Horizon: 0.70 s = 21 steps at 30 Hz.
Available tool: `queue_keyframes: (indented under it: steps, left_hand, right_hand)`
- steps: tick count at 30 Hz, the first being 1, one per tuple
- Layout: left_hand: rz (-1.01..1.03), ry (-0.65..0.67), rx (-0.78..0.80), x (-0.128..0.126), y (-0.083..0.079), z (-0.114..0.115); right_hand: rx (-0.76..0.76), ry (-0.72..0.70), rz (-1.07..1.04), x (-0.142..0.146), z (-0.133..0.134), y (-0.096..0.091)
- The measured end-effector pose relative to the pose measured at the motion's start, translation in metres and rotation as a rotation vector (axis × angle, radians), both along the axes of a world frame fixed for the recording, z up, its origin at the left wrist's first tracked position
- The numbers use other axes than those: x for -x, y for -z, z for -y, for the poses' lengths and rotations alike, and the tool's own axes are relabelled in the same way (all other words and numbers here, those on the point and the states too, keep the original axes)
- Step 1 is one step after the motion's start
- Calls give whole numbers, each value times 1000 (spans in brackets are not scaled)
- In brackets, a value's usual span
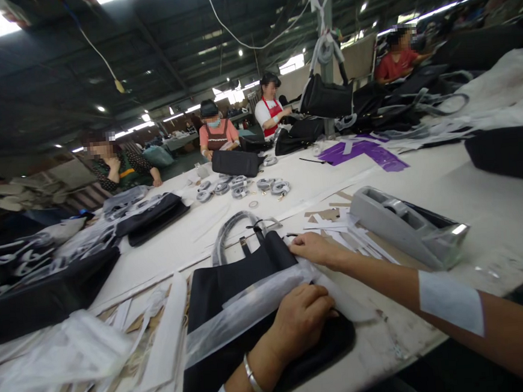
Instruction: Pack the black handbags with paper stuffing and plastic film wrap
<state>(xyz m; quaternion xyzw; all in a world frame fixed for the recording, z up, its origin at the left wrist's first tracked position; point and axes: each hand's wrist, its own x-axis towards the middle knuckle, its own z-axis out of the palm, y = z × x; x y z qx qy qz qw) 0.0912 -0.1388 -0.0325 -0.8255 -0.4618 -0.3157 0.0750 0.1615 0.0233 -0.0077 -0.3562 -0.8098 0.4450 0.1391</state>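
A black handbag (210,290) lies in front of me on the table, its handle (222,238) wrapped in clear film and arching away from me. Across the bag runs a strip of translucent white wrapping (252,302). My left hand (300,317), with a silver bangle at the wrist, is closed with curled fingers at the bag's right side; its fingertips are partly hidden. At the bag's upper right corner, my right hand (315,249) pinches the edge beside the wrapping.
A grey tape dispenser (404,224) stands to the right, near paper strips (336,223). Wrapped coiled straps (240,188) and purple sheets (362,152) lie farther back. Black bags (47,294) and white wrapping (74,349) occupy the left. Several people work across the table.
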Motion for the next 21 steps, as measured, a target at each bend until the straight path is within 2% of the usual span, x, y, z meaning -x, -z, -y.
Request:
queue_keyframes:
  steps: [5, 10, 17, 21]
  left_hand:
    - [24, 22, 8, 0, 2, 0]
    - [33, 10, 11, 1, 4, -2]
    - [16, 10, 37, 2, 6, -1]
    - [20, 11, 64, 2, 4, -2]
  right_hand:
    - [96, -86, 26, 4, -10, -5]
    - [36, -26, -165, 10, -1, 6]
    - [63, 14, -338, 12, 13, 13]
    - [70, -27, -284, 9, 10, 10]
